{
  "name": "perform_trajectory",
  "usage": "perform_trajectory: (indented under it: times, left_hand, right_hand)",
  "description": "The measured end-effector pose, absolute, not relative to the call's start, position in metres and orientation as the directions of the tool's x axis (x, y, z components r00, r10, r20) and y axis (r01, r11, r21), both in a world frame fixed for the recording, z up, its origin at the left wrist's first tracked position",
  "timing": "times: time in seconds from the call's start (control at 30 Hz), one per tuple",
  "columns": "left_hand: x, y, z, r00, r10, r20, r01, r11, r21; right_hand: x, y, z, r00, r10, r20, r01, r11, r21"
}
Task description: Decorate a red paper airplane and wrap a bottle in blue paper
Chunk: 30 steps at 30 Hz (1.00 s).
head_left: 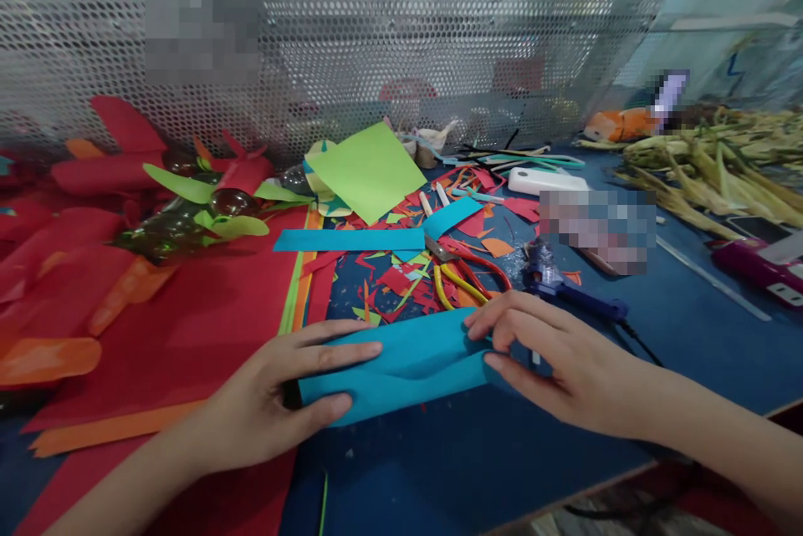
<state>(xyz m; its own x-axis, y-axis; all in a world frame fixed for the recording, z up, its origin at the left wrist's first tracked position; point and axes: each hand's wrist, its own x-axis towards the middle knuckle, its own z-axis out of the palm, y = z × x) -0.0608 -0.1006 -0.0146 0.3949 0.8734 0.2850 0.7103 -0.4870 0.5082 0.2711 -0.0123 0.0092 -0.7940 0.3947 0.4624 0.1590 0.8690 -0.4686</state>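
A sheet of blue paper [407, 385] lies low over the blue table, with a lengthwise crease or fold across it. My left hand [269, 394] holds its left end, fingers along the upper part and thumb pressed on the lower edge. At the right end, my right hand [570, 364] pinches the paper between thumb and fingertips. Just beyond the sheet are scissors with red-and-yellow handles [443, 289], their blades partly under a short blue paper strip [452, 216]. A longer blue strip [351, 240] lies to the left of that.
Colored paper scraps [407, 281] surround the scissors. A dark blue glue gun [580, 293] with a cord lies to the right. Red sheets [232, 335] and bottle crafts [169, 218] fill the left. A green square [370, 168], white device [545, 181] and dried husks [708, 168] sit farther back.
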Motion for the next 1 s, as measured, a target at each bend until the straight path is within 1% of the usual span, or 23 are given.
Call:
perform_trajectory:
  times: [0.1, 0.23, 0.47, 0.53, 0.67, 0.73, 0.9, 1.0]
  left_hand:
    - [-0.057, -0.099, -0.008, 0.385, 0.883, 0.270, 0.699, -0.470, 0.539]
    - [-0.054, -0.097, -0.005, 0.383, 0.878, 0.288, 0.670, -0.479, 0.568]
    - [-0.060, -0.100, -0.015, 0.385, 0.864, 0.324, 0.682, -0.503, 0.530]
    - [-0.060, -0.101, -0.016, 0.393, 0.861, 0.323, 0.682, -0.508, 0.526]
    - [-0.057, -0.101, -0.015, 0.442, 0.840, 0.314, 0.621, -0.539, 0.569]
    - [-0.056, -0.101, -0.015, 0.443, 0.831, 0.337, 0.610, -0.555, 0.566]
    - [-0.056, -0.098, -0.015, 0.447, 0.805, 0.389, 0.623, -0.593, 0.510]
    - [-0.054, -0.097, -0.009, 0.452, 0.805, 0.385, 0.617, -0.594, 0.516]
  right_hand:
    - [0.265, -0.014, 0.009, -0.771, 0.403, 0.493, 0.181, 0.881, -0.437]
    - [0.261, -0.015, 0.012, -0.758, 0.409, 0.508, 0.232, 0.897, -0.377]
    - [0.271, -0.016, 0.009, -0.809, 0.266, 0.524, 0.169, 0.959, -0.227]
    - [0.274, -0.016, 0.008, -0.811, 0.239, 0.535, 0.141, 0.966, -0.218]
    - [0.277, -0.014, 0.006, -0.827, 0.269, 0.494, 0.129, 0.946, -0.299]
    - [0.276, -0.012, 0.007, -0.829, 0.281, 0.484, 0.134, 0.939, -0.316]
    - [0.270, -0.011, 0.012, -0.836, 0.202, 0.510, 0.095, 0.969, -0.228]
    - [0.266, -0.013, 0.014, -0.828, 0.198, 0.525, 0.120, 0.977, -0.179]
